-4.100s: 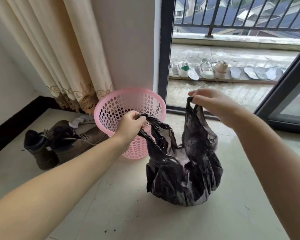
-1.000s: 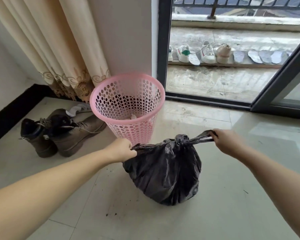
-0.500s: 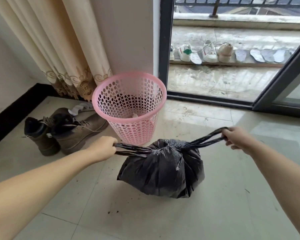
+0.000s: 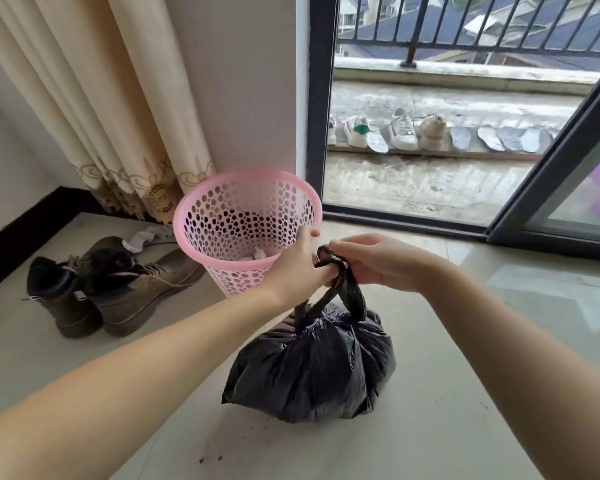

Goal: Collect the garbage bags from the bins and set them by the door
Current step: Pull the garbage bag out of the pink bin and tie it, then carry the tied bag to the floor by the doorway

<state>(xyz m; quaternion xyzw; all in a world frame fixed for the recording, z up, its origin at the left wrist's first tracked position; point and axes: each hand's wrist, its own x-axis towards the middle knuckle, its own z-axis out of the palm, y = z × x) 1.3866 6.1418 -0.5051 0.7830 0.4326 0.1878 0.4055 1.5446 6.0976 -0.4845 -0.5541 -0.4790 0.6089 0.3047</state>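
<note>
The black garbage bag (image 4: pixel 312 365) sits on the pale tiled floor (image 4: pixel 465 410) near the centre of the view, its neck gathered into two twisted handles (image 4: pixel 343 289) that rise to a loop at 12 o'clock above it. Both hands meet at that loop: the left hand (image 4: pixel 300 261) and the right hand (image 4: pixel 378 259) are close together, fingers pinched on the dark plastic. The pink perforated bin (image 4: pixel 246 230) stands just beyond the left hand at 11 o'clock from the bag, upright, with a scrap of white paper at its bottom. A pair of brown boots (image 4: pixel 111 285) lies at 9 o'clock, below a cream curtain (image 4: pixel 94 98). At 1 o'clock the sliding door (image 4: pixel 551 174) stands open onto a balcony with a row of sneakers (image 4: pixel 395 133).
</note>
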